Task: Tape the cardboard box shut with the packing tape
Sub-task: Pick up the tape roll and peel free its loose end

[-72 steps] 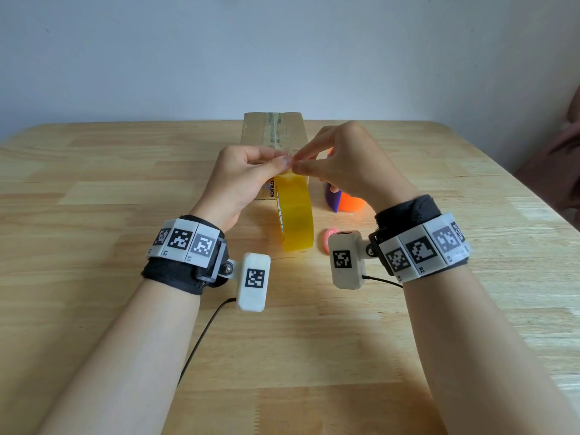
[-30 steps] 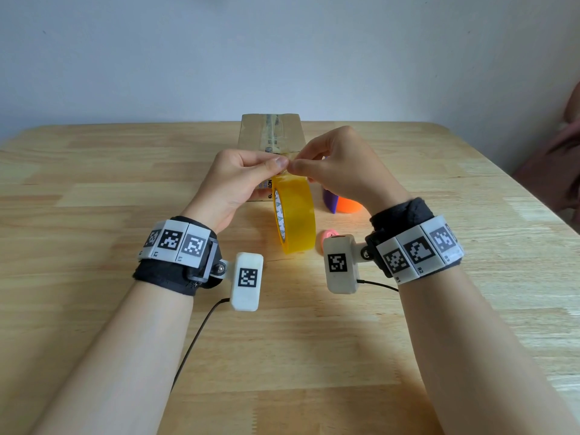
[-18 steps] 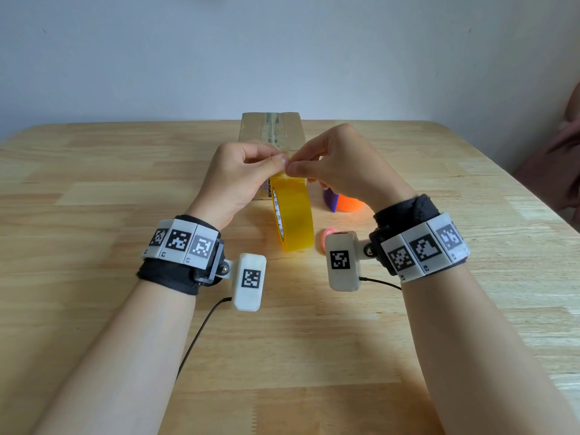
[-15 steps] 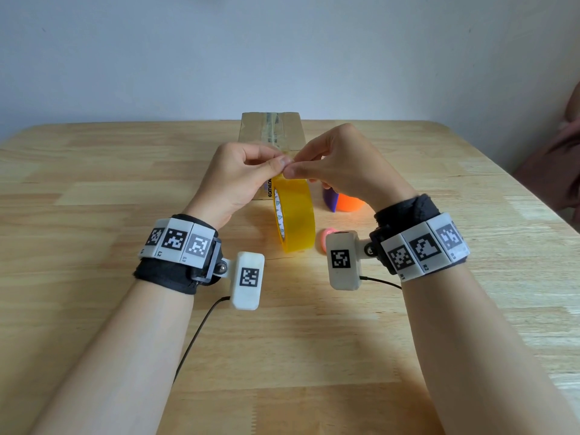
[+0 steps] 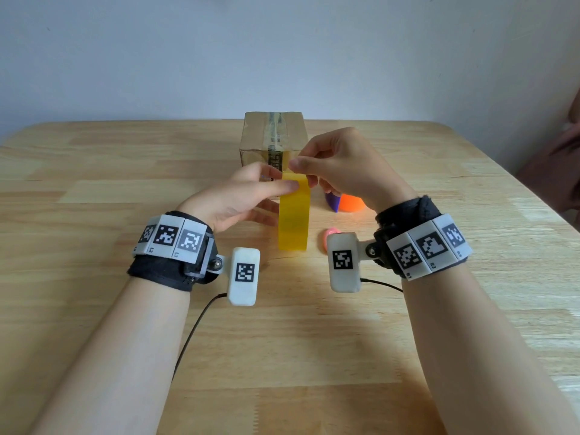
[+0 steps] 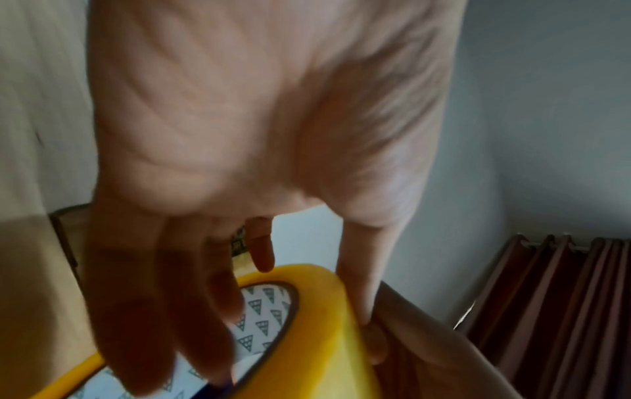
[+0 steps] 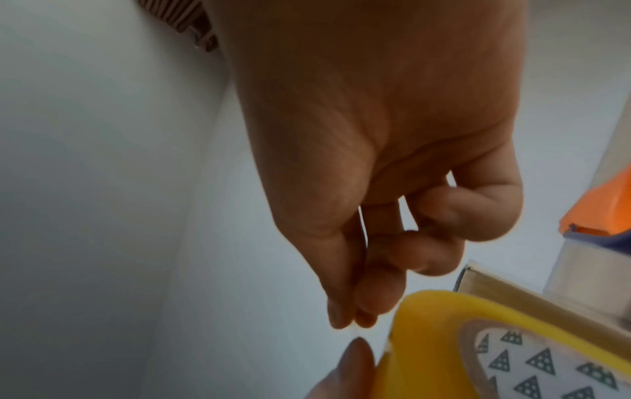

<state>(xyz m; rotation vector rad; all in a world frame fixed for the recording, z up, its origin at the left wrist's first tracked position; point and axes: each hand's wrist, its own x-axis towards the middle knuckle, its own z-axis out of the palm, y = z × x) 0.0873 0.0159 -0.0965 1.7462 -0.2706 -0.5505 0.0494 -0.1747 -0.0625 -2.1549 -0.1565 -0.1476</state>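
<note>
A yellow packing tape roll [image 5: 293, 215] stands on edge above the table, its outer band facing me. My left hand [image 5: 276, 196] grips it, thumb on the band [image 6: 368, 297] and fingers [image 6: 204, 310] in the patterned core. My right hand [image 5: 303, 171] hovers just above the top of the roll, with thumb and forefinger [image 7: 348, 321] pinched on a thin clear tape end that is barely visible. The cardboard box [image 5: 273, 133] stands behind the hands with an old strip of tape along its top seam; its near face is partly hidden by them.
An orange and purple object [image 5: 348, 202] and a small pink one [image 5: 329, 237] lie on the wooden table [image 5: 125, 183] right of the roll. The wall is close behind the box. Dark reddish fabric [image 5: 558, 171] hangs past the table's right edge.
The roll has turned from slanted to band-on towards me. My left hand has sunk and now clasps the roll's side, while my right hand has lifted slightly off the top.
</note>
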